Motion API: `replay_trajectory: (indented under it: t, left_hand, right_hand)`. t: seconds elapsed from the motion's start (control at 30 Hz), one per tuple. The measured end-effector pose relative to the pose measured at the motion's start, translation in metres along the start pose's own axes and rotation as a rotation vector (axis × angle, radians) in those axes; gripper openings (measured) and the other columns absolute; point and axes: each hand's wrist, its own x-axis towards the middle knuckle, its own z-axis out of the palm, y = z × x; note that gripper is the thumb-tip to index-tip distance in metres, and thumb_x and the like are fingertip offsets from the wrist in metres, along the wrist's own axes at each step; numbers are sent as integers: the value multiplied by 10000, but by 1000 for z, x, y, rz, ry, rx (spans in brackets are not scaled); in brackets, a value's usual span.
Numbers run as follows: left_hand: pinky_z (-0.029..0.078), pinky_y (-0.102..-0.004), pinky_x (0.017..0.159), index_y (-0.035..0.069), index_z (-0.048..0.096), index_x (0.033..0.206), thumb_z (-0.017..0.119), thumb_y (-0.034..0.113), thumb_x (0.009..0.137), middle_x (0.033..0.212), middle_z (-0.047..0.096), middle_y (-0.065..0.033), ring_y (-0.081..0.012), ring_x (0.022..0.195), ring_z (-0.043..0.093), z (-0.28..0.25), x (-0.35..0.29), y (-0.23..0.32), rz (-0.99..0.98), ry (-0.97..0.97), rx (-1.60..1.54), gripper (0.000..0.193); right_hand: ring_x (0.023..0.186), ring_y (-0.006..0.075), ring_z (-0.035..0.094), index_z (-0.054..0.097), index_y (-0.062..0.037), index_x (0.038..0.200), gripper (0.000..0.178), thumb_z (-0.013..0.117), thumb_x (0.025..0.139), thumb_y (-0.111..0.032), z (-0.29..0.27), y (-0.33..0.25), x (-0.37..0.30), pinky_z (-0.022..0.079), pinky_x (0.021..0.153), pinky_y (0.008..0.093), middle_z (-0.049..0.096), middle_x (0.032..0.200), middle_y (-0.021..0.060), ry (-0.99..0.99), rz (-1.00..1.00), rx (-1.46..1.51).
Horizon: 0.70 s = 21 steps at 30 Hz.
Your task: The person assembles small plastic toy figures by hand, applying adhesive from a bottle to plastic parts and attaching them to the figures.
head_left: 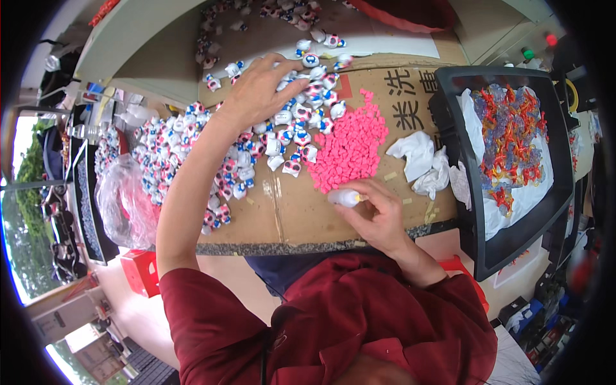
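My left hand (258, 91) reaches over a heap of small white cartoon figurines (298, 131) with blue and pink parts. Its fingers are spread and touch the figurines at the heap's far side; I see nothing gripped in them. Close to the table's front edge, my right hand (384, 213) holds a small whitish squeeze bottle (345, 197) with a yellow tip, lying tilted between thumb and fingers. Just beyond the bottle is a pile of tiny bright pink pieces (350, 149), which borders the figurines on its left.
Cardboard (260, 221) covers the table. Crumpled white tissue (423, 163) lies right of the pink pile. A black tray (471, 247) at the right holds red, orange and purple translucent pieces. At the left are a clear plastic bag (125, 205) and a red stool (140, 273).
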Motion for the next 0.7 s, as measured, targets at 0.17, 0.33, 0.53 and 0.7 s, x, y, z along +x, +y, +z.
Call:
replay_trajectory:
  t: [0.17,0.33,0.53,0.7]
  left_hand:
    - [390,-393,963,73,554,1212,504,381,930,1159,561,-165,-327,1121,504,-6,-34,25,96,40,31,420]
    - [452,-390,821,38,622,1115,599,193,877,1026,609,-164,-317,971,585,-37,-81,67,-139,160,4,285]
    - [486,-337,608,15,614,1047,685,78,781,909,622,-146,-255,648,612,4,-125,85,-369,241,-46,282]
    - [467,-366,705,17,600,1022,679,43,775,894,626,-143,-290,788,596,6,-132,88,-414,300,-291,261]
  right_hand:
    - [809,220,627,646,-19,960,229,717,744,-50,2,-1,-2,487,711,305,655,898,101,-18,29,2]
    - [804,186,611,655,-18,984,255,726,742,-54,2,0,-6,476,675,273,653,933,91,23,111,25]
    - [829,203,616,656,-14,976,247,727,745,-64,0,-9,-2,475,714,303,657,943,94,-49,47,-61]
    - [859,214,621,643,-13,1001,261,717,755,-63,1,-2,-7,476,762,312,655,970,104,-28,24,1]
